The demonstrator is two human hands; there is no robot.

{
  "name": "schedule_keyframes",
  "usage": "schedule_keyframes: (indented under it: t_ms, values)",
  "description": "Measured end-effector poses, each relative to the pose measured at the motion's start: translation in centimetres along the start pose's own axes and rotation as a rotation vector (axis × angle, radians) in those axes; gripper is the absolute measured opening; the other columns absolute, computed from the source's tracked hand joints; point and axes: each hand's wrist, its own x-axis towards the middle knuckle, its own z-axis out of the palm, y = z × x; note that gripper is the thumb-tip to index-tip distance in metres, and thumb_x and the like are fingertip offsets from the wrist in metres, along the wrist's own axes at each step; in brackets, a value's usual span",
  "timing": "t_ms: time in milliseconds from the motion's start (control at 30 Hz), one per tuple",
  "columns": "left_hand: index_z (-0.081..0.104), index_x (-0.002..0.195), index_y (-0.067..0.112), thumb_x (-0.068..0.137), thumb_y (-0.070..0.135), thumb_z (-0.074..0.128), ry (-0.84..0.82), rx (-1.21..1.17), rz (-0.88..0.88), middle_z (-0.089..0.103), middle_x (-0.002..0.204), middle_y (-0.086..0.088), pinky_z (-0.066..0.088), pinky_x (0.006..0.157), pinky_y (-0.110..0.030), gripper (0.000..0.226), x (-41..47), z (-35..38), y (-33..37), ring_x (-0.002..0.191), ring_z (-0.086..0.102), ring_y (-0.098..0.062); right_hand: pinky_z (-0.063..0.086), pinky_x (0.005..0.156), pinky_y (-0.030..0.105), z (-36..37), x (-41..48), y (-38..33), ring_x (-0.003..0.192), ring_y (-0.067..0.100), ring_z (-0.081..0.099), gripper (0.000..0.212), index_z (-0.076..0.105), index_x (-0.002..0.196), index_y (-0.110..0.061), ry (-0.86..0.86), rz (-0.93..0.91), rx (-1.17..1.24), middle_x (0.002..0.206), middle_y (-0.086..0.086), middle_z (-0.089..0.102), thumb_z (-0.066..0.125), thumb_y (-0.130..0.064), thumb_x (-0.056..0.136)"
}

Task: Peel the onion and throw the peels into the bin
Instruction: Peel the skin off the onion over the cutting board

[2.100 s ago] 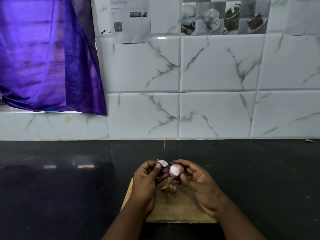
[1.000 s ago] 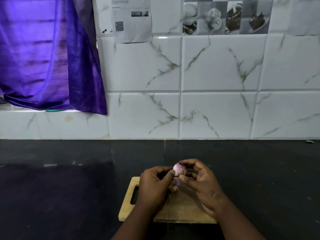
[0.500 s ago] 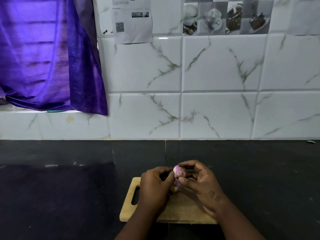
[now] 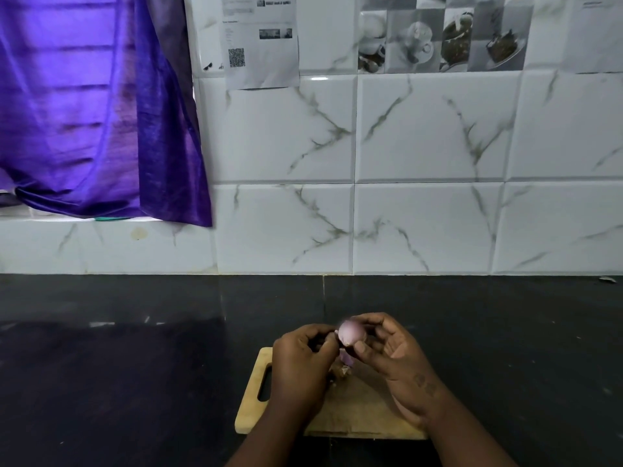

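Observation:
A small pale purple onion [image 4: 350, 332] is held just above the far end of a wooden cutting board [image 4: 357, 412]. My right hand [image 4: 394, 358] grips it between thumb and fingers. My left hand [image 4: 303, 362] pinches at the onion's left side, fingertips touching its skin. A few brown and purple peels [image 4: 344, 365] lie on the board below the onion, partly hidden by my hands. No bin is in view.
The board lies on a black countertop [image 4: 135, 365] that runs to a white marble-pattern tile wall [image 4: 421, 214]. A purple curtain [image 4: 94, 112] hangs at the upper left. Printed sheets [image 4: 261, 42] are stuck on the tiles.
A loose peel held in my left fingers earlier is gone from them, and a purple piece now lies below the onion. My left hand has returned to the onion, which has turned between my fingers.

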Motion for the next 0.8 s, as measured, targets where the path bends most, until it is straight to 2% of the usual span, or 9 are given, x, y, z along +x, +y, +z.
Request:
schedule_keyframes:
  t_ms: [100, 233, 367, 467, 567, 733, 800]
  values:
    - [0.083, 0.098, 0.023, 0.1, 0.016, 0.066, -0.05, -0.068, 0.0, 0.083, 0.083, 0.004, 0.066, 0.076, -0.034, 0.019, -0.04, -0.03, 0.2, 0.079, 0.078, -0.01, 0.061, 0.083, 0.028, -0.1, 0.01, -0.14, 0.115, 0.027, 0.071, 0.03, 0.07, 0.117, -0.008, 0.014, -0.004, -0.027, 0.119, 0.012, 0.075, 0.072, 0.004, 0.09]
    - [0.081, 0.103, 0.028, 0.099, 0.02, 0.069, -0.068, -0.077, 0.003, 0.082, 0.093, 0.008, 0.066, 0.083, -0.04, 0.014, 0.25, -0.05, -0.17, 0.088, 0.077, -0.009, 0.061, 0.079, 0.025, -0.05, -0.03, -0.32, 0.113, 0.025, 0.071, 0.031, 0.068, 0.119, -0.004, 0.004, 0.025, 0.019, 0.119, 0.014, 0.074, 0.067, 0.008, 0.091]
    - [0.081, 0.11, 0.029, 0.099, 0.014, 0.069, -0.042, -0.017, 0.073, 0.081, 0.1, 0.014, 0.064, 0.087, -0.032, 0.022, 0.14, 0.0, -0.15, 0.097, 0.075, -0.002, 0.062, 0.084, 0.031, -0.12, 0.06, -0.06, 0.113, 0.027, 0.072, 0.03, 0.068, 0.12, -0.005, -0.007, 0.044, 0.044, 0.121, 0.016, 0.074, 0.065, 0.008, 0.093]
    - [0.081, 0.111, 0.031, 0.097, 0.016, 0.07, 0.013, 0.189, 0.222, 0.077, 0.1, 0.019, 0.06, 0.083, -0.02, 0.023, 0.06, 0.09, -0.21, 0.096, 0.071, 0.001, 0.062, 0.082, 0.03, -0.11, 0.13, 0.03, 0.109, 0.024, 0.073, 0.03, 0.07, 0.12, -0.006, 0.003, 0.046, 0.037, 0.119, 0.016, 0.075, 0.062, 0.008, 0.095]
    - [0.078, 0.113, 0.032, 0.097, 0.022, 0.07, 0.039, 0.365, 0.309, 0.075, 0.1, 0.019, 0.057, 0.079, -0.015, 0.02, -0.16, 0.28, -0.02, 0.09, 0.068, 0.003, 0.062, 0.081, 0.028, -0.09, 0.2, 0.05, 0.107, 0.022, 0.075, 0.031, 0.07, 0.122, -0.006, 0.01, 0.049, 0.026, 0.118, 0.014, 0.077, 0.061, 0.007, 0.096]
    - [0.079, 0.108, 0.027, 0.095, 0.027, 0.072, 0.071, 0.476, 0.347, 0.077, 0.095, 0.011, 0.061, 0.072, -0.025, 0.014, -0.47, 0.53, -0.03, 0.081, 0.067, -0.001, 0.061, 0.086, 0.031, -0.2, 0.22, 0.18, 0.114, 0.025, 0.073, 0.031, 0.072, 0.123, -0.012, -0.005, 0.054, -0.046, 0.121, 0.01, 0.077, 0.063, 0.002, 0.096]
    - [0.08, 0.107, 0.026, 0.093, 0.027, 0.074, 0.085, 0.468, 0.341, 0.077, 0.094, 0.01, 0.061, 0.071, -0.024, 0.015, -0.47, 0.51, 0.04, 0.08, 0.067, -0.001, 0.062, 0.087, 0.032, -0.22, 0.18, 0.1, 0.114, 0.024, 0.073, 0.032, 0.072, 0.123, -0.012, -0.011, 0.054, -0.053, 0.121, 0.01, 0.077, 0.062, 0.003, 0.097]
